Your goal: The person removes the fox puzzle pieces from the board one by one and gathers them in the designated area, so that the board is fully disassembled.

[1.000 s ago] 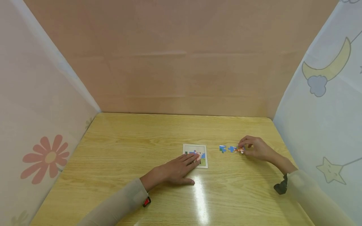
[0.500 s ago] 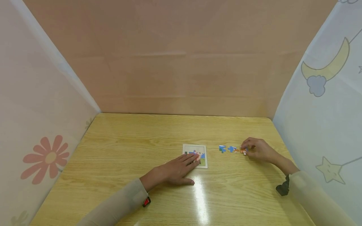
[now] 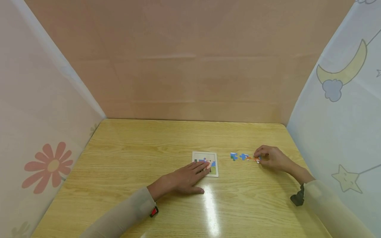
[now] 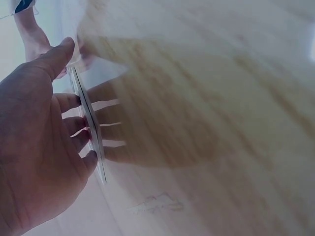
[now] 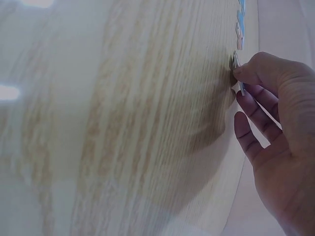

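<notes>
My left hand (image 3: 186, 179) lies with straight fingers across a small square puzzle board (image 3: 205, 153), covering its lower left part. Part of a colourful picture shows on the board past my fingertips. In the left wrist view, the fingertips press on the board (image 4: 88, 118), seen edge-on. Farther right, my right hand (image 3: 274, 159) pinches an orange-and-white puzzle piece (image 3: 257, 161) between thumb and fingers, at or just above the table. The right wrist view shows this thin piece (image 5: 241, 87) tilted under the thumb. Left of it lie a blue-and-orange piece (image 3: 244, 156) and a blue-and-green piece (image 3: 233, 156).
The wooden table (image 3: 143, 142) meets a plain tan backdrop (image 3: 193, 82) at its far edge. Pale patterned sheets hang at the left (image 3: 35, 109) and right (image 3: 336, 132) sides. A bright light reflection crosses the front of the table.
My right hand has shifted slightly right with the pinched piece, which now sits apart from its neighbour. During the last half second it barely moves. The left hand stays on the board.
</notes>
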`<state>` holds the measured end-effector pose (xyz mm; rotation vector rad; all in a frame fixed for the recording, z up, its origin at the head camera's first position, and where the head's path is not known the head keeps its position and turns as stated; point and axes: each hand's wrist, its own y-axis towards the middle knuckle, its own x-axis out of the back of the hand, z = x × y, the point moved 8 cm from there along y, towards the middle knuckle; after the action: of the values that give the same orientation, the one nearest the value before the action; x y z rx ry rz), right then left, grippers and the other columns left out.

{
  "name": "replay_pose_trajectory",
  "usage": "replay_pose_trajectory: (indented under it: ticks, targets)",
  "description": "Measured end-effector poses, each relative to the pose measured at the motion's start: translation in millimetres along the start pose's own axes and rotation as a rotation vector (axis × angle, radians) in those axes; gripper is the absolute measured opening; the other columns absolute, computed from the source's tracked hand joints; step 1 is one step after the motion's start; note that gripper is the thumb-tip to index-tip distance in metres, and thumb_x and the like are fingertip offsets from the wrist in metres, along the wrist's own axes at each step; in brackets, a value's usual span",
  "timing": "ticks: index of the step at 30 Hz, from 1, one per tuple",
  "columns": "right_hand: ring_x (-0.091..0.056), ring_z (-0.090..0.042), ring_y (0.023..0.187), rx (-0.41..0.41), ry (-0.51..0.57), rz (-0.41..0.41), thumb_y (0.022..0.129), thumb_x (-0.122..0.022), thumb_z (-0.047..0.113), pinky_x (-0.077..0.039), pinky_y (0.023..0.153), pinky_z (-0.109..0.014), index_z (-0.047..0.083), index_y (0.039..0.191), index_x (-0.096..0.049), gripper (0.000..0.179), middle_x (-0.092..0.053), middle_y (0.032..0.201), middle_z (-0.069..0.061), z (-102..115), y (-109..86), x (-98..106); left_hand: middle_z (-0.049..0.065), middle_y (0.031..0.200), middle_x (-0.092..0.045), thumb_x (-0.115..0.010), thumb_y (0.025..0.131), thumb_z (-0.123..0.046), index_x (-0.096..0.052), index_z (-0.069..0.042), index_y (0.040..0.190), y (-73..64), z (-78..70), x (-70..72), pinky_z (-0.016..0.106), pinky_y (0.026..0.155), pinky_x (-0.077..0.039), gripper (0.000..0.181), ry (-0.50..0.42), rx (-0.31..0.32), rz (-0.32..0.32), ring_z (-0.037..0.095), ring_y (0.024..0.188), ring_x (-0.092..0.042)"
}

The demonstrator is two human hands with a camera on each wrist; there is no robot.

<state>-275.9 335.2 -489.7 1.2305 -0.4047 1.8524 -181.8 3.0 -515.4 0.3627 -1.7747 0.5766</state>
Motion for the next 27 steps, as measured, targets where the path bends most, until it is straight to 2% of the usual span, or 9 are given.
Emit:
replay_pose_trajectory:
  ticks: [10,20,27]
  targets:
    - [-0.071,-0.020,0.093,0.020,0.014,-0.013,0.081,-0.083,-0.010,-0.062,0.079,-0.037,0.010,0.102,-0.082,0.029,-0.073,0.108,-0.001,1.9,-1.5,0.0,0.010,0.179,-0.002,-0.046,0.109,-0.061,-0.010,-0.011,0.172,1.1,1.1,-2.2,0.046,0.133,-0.015,0.088,0.000,0.006,-0.015,0.026,0.165,-0.005]
    - [-0.071,-0.019,0.093,0.034,0.005,-0.047,0.078,-0.080,-0.013,-0.061,0.077,-0.033,0.009,0.100,-0.082,0.031,-0.073,0.107,-0.003,4.0,-1.0,0.8,0.012,0.179,-0.003,-0.047,0.109,-0.058,-0.012,-0.010,0.171,0.1,-1.8,-0.9,0.044,0.133,-0.013,0.087,0.000,-0.002,-0.033,0.027,0.165,-0.006]
    - [-0.070,-0.021,0.084,0.124,0.023,-0.068,0.078,-0.080,-0.015,-0.059,0.068,-0.034,0.002,0.102,-0.081,0.030,-0.073,0.105,-0.008,24.5,8.5,1.7,0.013,0.179,-0.005,-0.049,0.109,-0.058,-0.013,-0.009,0.171,-0.7,-3.8,0.4,0.045,0.133,-0.015,0.087,0.016,-0.017,-0.055,0.029,0.165,-0.009]
